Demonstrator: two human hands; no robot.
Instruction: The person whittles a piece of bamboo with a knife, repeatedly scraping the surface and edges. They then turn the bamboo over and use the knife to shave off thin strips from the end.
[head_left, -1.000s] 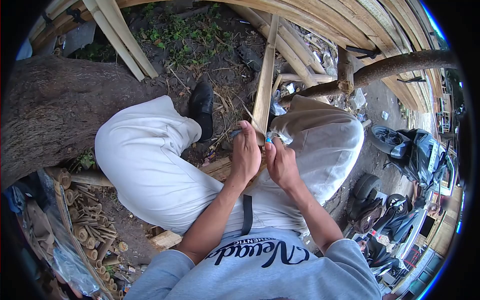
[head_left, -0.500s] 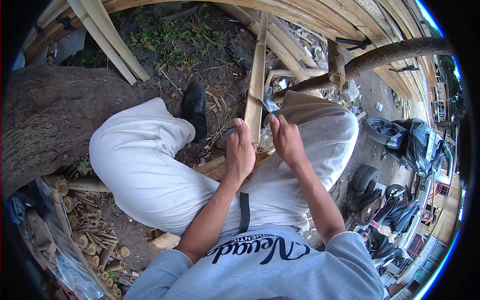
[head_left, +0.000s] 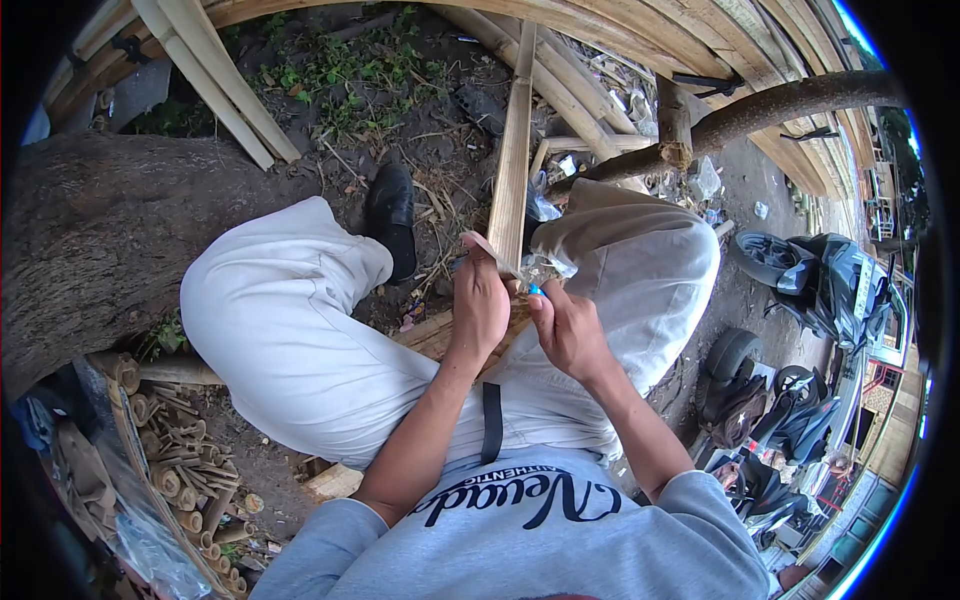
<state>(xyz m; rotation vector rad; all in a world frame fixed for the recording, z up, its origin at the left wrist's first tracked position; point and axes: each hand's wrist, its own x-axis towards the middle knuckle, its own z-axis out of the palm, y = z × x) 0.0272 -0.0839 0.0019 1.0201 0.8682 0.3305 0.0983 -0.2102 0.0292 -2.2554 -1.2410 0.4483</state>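
Observation:
A long bamboo strip [head_left: 513, 150] runs from the top of the view down between my knees. My left hand [head_left: 481, 305] is closed around its near end, with the thumb along the side. Just right of it, my right hand [head_left: 570, 328] grips a small tool with a blue part [head_left: 536, 290] showing at the thumb. The tool's blade is hard to make out against the strip's end. A pale thin shaving or scrap [head_left: 562, 267] shows just beyond my right fingers.
A thick trunk [head_left: 120, 230] lies at the left. Cut bamboo pieces [head_left: 185, 480] are piled at the lower left. A branch [head_left: 770, 115] crosses the upper right, with motorcycles [head_left: 815, 285] beyond. A black shoe [head_left: 390, 205] rests on the soil.
My right hand has moved down and back toward my body with the tool, now near the strip's end. The left hand stays almost in place on the strip.

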